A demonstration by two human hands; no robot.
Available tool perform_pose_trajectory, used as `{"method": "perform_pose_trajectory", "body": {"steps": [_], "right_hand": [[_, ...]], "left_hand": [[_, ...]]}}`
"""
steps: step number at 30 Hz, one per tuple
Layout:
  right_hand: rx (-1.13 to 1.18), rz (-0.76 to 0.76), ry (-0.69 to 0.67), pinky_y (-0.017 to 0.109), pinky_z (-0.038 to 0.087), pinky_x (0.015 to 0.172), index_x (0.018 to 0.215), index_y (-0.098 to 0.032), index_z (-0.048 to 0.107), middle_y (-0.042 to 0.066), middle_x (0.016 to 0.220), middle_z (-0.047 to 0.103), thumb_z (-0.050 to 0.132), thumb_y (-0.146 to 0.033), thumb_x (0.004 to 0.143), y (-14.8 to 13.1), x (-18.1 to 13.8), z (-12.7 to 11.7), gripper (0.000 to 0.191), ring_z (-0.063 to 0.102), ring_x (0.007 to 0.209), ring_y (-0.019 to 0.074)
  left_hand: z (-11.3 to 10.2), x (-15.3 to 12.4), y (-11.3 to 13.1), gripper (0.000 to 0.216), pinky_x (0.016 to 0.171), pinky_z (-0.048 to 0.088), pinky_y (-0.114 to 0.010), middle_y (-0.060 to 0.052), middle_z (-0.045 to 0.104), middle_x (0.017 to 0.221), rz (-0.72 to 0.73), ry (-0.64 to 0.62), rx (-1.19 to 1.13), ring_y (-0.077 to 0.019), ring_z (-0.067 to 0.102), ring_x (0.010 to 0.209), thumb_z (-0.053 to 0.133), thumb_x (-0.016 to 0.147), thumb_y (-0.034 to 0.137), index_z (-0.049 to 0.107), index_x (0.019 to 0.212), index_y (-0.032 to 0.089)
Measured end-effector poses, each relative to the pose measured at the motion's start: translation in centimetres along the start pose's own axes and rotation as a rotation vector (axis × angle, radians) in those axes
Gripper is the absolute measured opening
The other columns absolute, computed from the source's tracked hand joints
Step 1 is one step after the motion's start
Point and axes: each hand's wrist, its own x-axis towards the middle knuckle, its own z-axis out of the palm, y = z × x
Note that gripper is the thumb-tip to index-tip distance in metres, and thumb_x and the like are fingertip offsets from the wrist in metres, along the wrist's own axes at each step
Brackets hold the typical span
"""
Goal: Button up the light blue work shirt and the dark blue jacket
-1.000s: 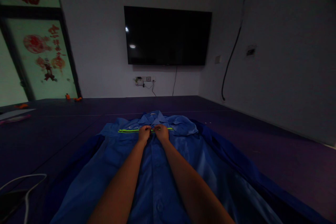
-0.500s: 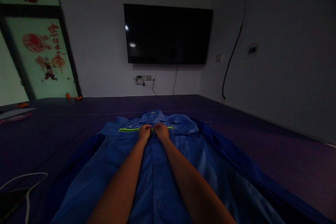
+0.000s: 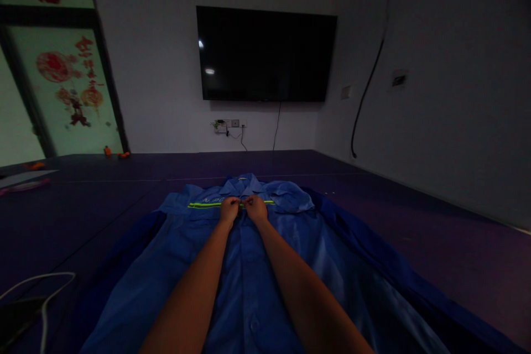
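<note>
A blue work shirt (image 3: pixel 186 265) with a collar and a yellow-green chest stripe lies spread on the purple floor, its collar pointing away from me. Both my arms reach over it to the upper chest. My left hand (image 3: pixel 229 210) pinches the front edge at the stripe, just left of the button line. Close beside it, my right hand (image 3: pixel 256 208) pinches the same front edge from the other side. The fingertips nearly meet, and any button between them is too small to make out. Darker blue sleeves stretch out at both sides of the shirt.
A dark television (image 3: pixel 265 55) hangs on the far wall above sockets with cords. One black cable (image 3: pixel 369 77) dangles on the right wall. At the lower left a white cord (image 3: pixel 45 310) lies by a dark object. Small orange things (image 3: pixel 123 155) sit near the glass door.
Almost nothing differs. My fingers have shifted very slightly at the shirt front; the shirt stays in place.
</note>
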Motion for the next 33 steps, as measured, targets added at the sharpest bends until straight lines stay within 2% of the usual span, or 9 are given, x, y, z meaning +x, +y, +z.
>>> {"method": "perform_pose_trajectory", "body": {"steps": [18, 33], "right_hand": [[-0.021, -0.021, 0.016, 0.021, 0.041, 0.063, 0.081, -0.016, 0.062, 0.005, 0.080, 0.066, 0.054, -0.025, 0.077, 0.4, 0.5, 0.6, 0.013, 0.060, 0.076, 0.0151], [0.009, -0.019, 0.089, 0.023, 0.042, 0.062, 0.076, -0.014, 0.062, 0.007, 0.075, 0.064, 0.053, -0.023, 0.074, 0.5, 0.8, 1.5, 0.013, 0.060, 0.074, 0.0168]], "left_hand": [[0.1, 0.3, -0.7, 0.019, 0.040, 0.033, -0.017, 0.003, 0.051, 0.047, 0.052, 0.016, -0.065, -0.0074, 0.044, 0.041, 0.048, 0.072, 0.020, 0.065, 0.074, 0.014], [0.0, 1.0, -1.0, 0.016, 0.054, 0.041, -0.022, 0.000, 0.059, 0.055, 0.139, 0.051, -0.018, -0.0128, 0.054, 0.056, 0.052, 0.069, 0.024, 0.066, 0.068, 0.016]]}}
